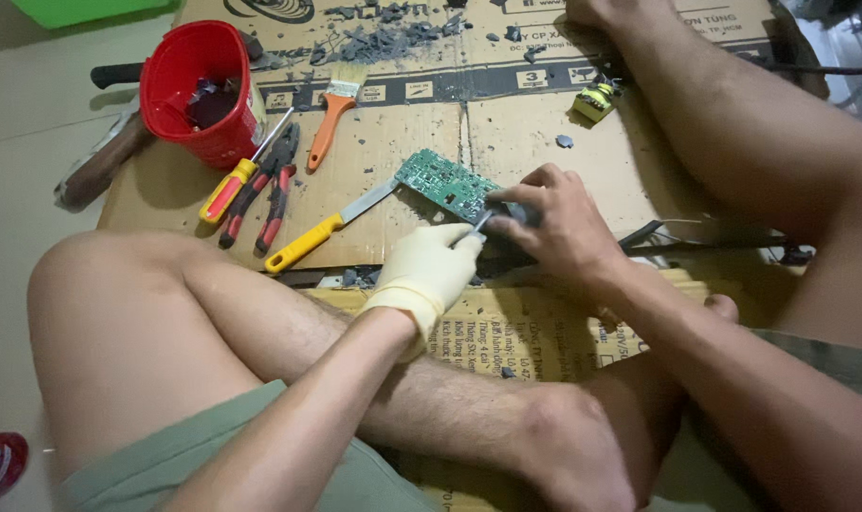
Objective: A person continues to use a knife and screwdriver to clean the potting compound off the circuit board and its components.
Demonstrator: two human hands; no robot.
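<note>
While the person sits cross-legged on the flattened cardboard (384, 161), both hands close in on the green circuit board (445, 182) lying just ahead of the knees. The left hand (431, 265), in a pale rubber glove, is curled tight around a slim metal tool (478, 224) whose tip pokes out toward the board's near end. The bare right hand (550, 223) is clamped down, fingers folded over a dark block at that same end, pinning it to the cardboard.

To do this well, the judgement is simple: keep the right hand pressing flat so the board cannot skate, work the tip in small levering strokes rather than one hard shove, and keep the bare fingers out of the tip's line.

As for the lie of the board, its long axis runs on a diagonal, from the far left corner down toward the hands at near right; the component face looks upward. A yellow-handled scraper (322, 230) lies with its blade touching the board's far-left end. Further left sit red-handled pliers (265, 190), a yellow-and-red screwdriver (237, 180), an orange-handled brush (334, 109) and a red bucket (199, 90).
</note>
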